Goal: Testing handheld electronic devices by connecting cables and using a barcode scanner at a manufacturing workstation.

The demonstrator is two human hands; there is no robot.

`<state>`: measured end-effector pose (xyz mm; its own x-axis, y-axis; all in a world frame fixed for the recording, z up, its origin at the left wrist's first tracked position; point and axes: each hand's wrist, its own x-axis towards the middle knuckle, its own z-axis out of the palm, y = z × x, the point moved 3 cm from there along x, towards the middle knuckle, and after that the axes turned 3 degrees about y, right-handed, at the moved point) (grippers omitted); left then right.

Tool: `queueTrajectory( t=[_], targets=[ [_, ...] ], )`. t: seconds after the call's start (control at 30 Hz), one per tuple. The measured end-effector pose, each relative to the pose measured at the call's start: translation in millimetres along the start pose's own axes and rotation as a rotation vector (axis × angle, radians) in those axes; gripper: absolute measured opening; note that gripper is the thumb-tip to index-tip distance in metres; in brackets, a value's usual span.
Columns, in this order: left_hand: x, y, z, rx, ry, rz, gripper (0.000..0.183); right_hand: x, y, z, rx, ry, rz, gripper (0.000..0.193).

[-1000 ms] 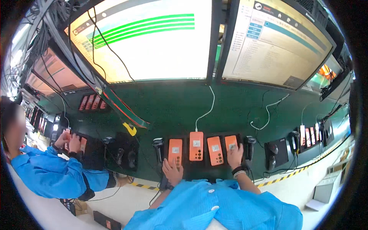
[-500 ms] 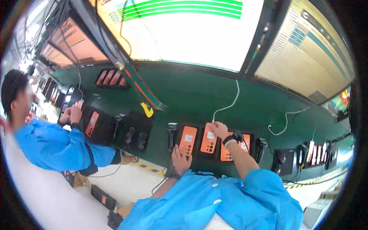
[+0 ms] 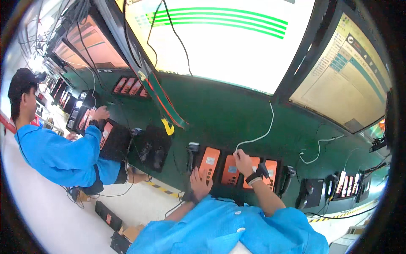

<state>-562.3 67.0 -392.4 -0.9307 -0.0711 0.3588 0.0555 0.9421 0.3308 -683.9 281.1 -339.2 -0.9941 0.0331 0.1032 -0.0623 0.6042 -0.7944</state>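
Note:
Several orange handheld devices lie side by side in a black holder on the green bench. My left hand (image 3: 200, 182) rests flat with fingers spread on the lower end of the leftmost orange device (image 3: 209, 161). My right hand (image 3: 243, 162), with a black wristband, pinches the end of a white cable (image 3: 262, 134) at the top of the middle orange device (image 3: 230, 169). A third orange device (image 3: 270, 169) lies just right of my right hand.
Large lit monitors (image 3: 220, 38) hang above the green bench (image 3: 237, 114). Black scanner handles (image 3: 193, 150) and cradles (image 3: 154, 146) flank the holder. A person in a blue coat (image 3: 63, 152) works at the left on more devices. Yellow-black tape (image 3: 163, 189) marks the bench edge.
The view has swung left and tilted. My right hand has moved from the right-hand device up to the white cable at the middle device. My left hand stays on the leftmost one.

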Motion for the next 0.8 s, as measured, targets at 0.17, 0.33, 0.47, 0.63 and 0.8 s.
queueTrajectory(
  t=[0.17,0.33,0.47,0.63,0.8],
  targets=[
    [-6,-4,0,-0.003,0.037,0.028,0.060,2,16,7,-0.060,0.004,0.048,0.022],
    [-14,-7,1,-0.010,-0.023,0.025,0.065,19,12,-4,0.101,0.001,0.259,0.026],
    [-16,-6,4,-0.023,0.001,0.023,0.063,51,57,-12,0.076,0.268,0.072,0.026],
    [-13,-9,9,-0.041,0.003,0.022,0.062,64,71,-63,0.737,0.434,0.337,0.075],
    [-10,-10,16,-0.013,0.069,0.070,0.062,17,67,-69,0.636,0.162,0.417,0.048]
  ],
)
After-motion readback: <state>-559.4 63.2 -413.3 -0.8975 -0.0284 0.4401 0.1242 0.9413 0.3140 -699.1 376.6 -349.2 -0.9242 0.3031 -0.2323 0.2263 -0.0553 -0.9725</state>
